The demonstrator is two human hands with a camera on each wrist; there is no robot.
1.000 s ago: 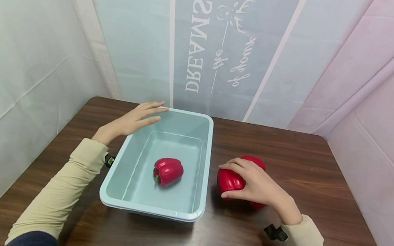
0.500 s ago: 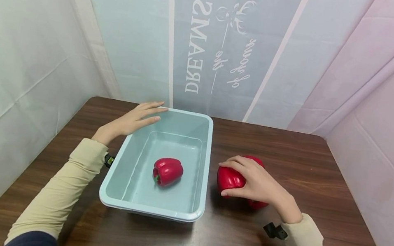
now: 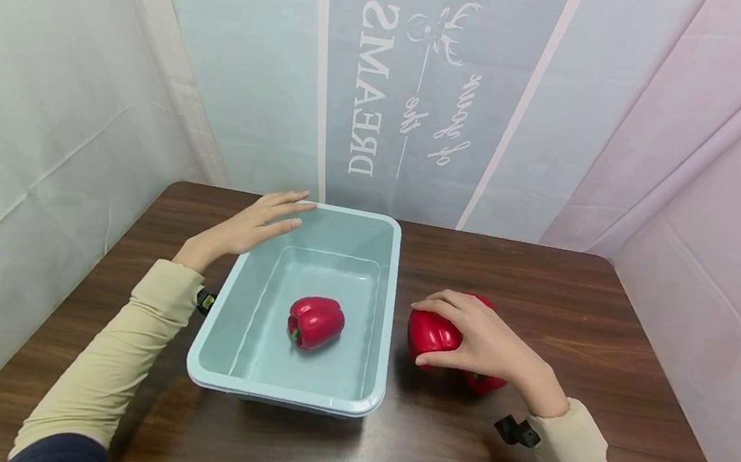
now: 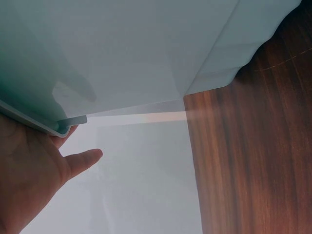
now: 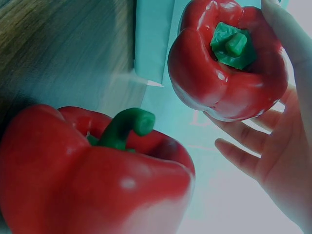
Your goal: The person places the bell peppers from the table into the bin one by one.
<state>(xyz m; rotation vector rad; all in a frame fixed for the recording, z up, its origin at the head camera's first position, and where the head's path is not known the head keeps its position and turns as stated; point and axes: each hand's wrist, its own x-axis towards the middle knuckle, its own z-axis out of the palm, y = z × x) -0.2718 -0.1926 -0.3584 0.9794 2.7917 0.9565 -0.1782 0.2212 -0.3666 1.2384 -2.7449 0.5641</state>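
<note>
In the head view, my right hand (image 3: pixel 485 345) grips a glossy red bell pepper (image 3: pixel 432 334), fingers over its far side and thumb at its near side. The right wrist view shows this pepper's short green stem (image 5: pixel 236 45). A second red bell pepper (image 5: pixel 97 180) with a curved stem stands closer to that camera; in the head view my right hand partly hides the red behind it. My left hand (image 3: pixel 248 226) rests at the far left rim of a pale blue plastic basin (image 3: pixel 282 393), fingers extended. Another red bell pepper (image 3: pixel 318 323) lies on its side inside the basin.
The basin stands left of centre on a dark brown wood table (image 3: pixel 425 457). Pale cloth sheets (image 3: pixel 43 102) hang along the left, back and right sides. The basin's right wall (image 3: pixel 390 319) stands between the gripped pepper and the one inside.
My right hand and the gripped pepper have risen very slightly and shifted a little left. Slightly less red shows beyond the hand's far side. The left hand, basin and pepper inside it stay put.
</note>
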